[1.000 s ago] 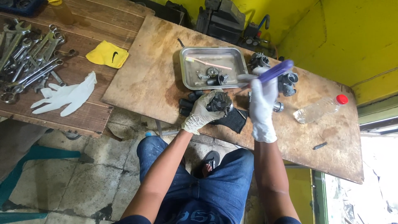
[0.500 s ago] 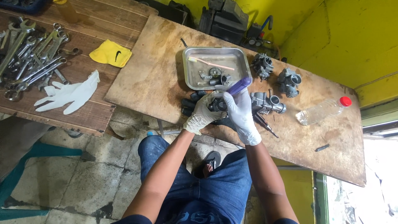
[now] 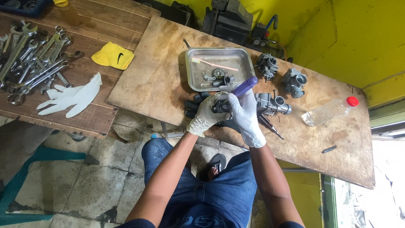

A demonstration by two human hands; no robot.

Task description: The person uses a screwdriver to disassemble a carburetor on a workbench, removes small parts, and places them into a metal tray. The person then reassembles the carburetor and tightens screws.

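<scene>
- A purple-handled tool (image 3: 245, 87), probably a screwdriver though its tip is hidden, is gripped by the gloved right hand (image 3: 244, 115), fingers curled tight around the handle, which slants up toward the tray.
- A dark carburetor (image 3: 222, 107) is clutched by the gloved left hand (image 3: 206, 116), fingers wrapped over it, pressed against the plywood board (image 3: 152, 80).
- Both hands are held touching each other, just below the metal tray (image 3: 195, 71).
- In the tray, a toothbrush (image 3: 213, 64) and small metal parts (image 3: 217, 77) are seen.
- Just right of the hands, a silver carburetor (image 3: 272, 103) is laid, with a second screwdriver (image 3: 270, 126) beneath it.
- Further back, two more carburetors (image 3: 280, 71) are set near the board's far edge.
- A clear plastic bottle with a red cap (image 3: 329, 111) is lying on its side, well to the right.
- On the bench to the left, a spare white glove (image 3: 71, 98), a yellow cloth (image 3: 113, 55) and a spread of wrenches (image 3: 33, 59) are lying.
</scene>
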